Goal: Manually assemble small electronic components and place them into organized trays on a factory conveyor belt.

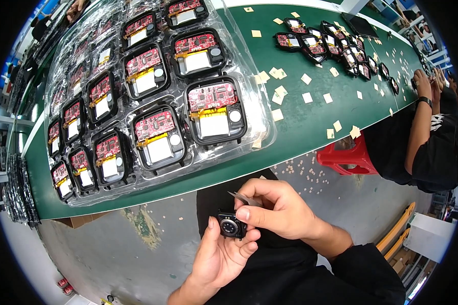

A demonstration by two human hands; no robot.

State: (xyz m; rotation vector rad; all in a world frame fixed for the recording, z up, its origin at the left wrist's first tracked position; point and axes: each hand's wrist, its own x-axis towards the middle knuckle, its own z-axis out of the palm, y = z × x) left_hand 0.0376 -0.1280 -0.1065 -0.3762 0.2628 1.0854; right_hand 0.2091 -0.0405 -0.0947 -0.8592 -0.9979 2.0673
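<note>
My left hand (pixel 220 260) is closed on a small black smartwatch case (pixel 231 226), gripped between thumb and fingers. A round sensor window faces up on the case. Over its upper right edge, my right hand (pixel 282 209) pinches flat grey metal tweezers (pixel 246 199), their pointed end aimed up and left. The right thumb is close to the case; whether it touches cannot be made out. Both hands are above my lap, in front of the table edge. On the table, a clear plastic tray (pixel 262 119) carries several black watch housings (pixel 216 109) with red circuit boards and white batteries.
The green table (pixel 297 134) has many small cream paper squares (pixel 306 79) scattered over it. A pile of black watch housings (pixel 336 44) lies at the far right, near a dark flat panel (pixel 360 25). A red stool (pixel 347 157) and a co-worker's arm (pixel 417 124) are at right.
</note>
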